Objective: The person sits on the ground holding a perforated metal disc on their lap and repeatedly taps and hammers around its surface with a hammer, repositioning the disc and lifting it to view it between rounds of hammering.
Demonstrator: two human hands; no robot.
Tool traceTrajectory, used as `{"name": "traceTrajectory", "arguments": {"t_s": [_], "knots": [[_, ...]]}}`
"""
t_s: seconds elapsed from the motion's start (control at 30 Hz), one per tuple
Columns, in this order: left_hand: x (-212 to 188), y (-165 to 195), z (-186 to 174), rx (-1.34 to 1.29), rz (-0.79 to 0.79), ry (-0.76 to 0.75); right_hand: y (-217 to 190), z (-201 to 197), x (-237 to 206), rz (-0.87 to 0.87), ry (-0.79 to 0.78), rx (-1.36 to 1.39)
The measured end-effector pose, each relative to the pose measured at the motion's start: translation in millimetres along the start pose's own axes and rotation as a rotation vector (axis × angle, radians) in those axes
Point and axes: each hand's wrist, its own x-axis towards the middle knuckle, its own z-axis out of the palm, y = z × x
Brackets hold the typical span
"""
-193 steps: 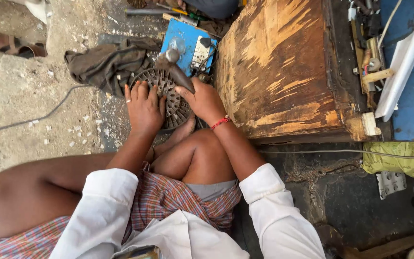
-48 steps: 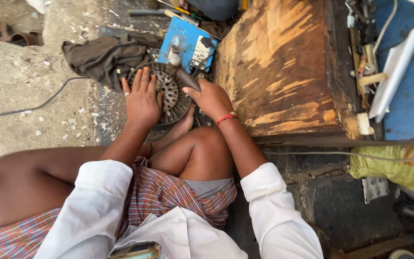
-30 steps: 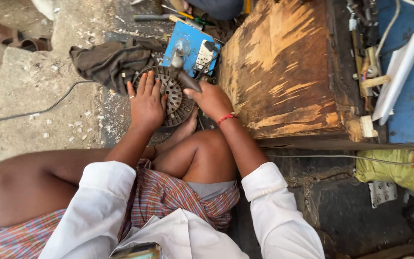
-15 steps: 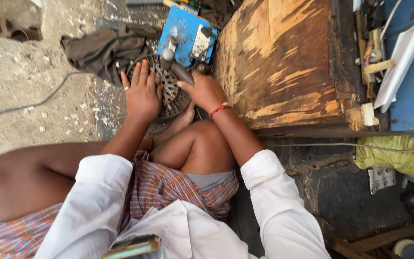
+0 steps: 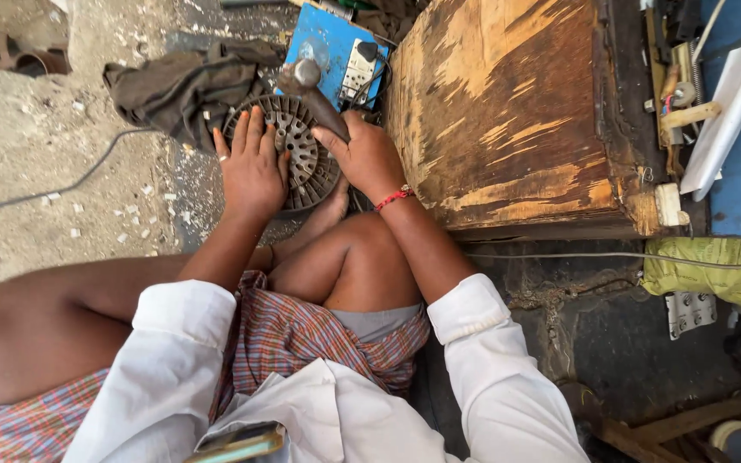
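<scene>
My right hand point(image 5: 369, 156) clamped on hammer point(image 5: 312, 93), now raised higher; left hand point(image 5: 252, 165) still flat, fingers spread, steadying slotted metal disc point(image 5: 302, 154).

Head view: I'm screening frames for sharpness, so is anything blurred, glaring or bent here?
Head view: even daylight, no harsh glare; the hammer head looks slightly soft beside the sharp round metal grille; the left hand and right hand are crisp; wide-lens bending shows at the wooden box edges.

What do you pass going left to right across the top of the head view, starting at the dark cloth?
Dark cloth → left hand on the round slotted metal part → right hand gripping the hammer → wooden box → white strip.
</scene>
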Motion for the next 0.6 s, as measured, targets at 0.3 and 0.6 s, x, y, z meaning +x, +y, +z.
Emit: {"name": "traceTrajectory", "arguments": {"t_s": [0.3,0.6], "knots": [[-1,-1,-1,-0.016,0.022,0.041,-1,10,2,-0.030,0.021,0.042],[-1,-4,1,-0.005,0.049,0.066,-5,13,1,0.005,0.002,0.045]]}}
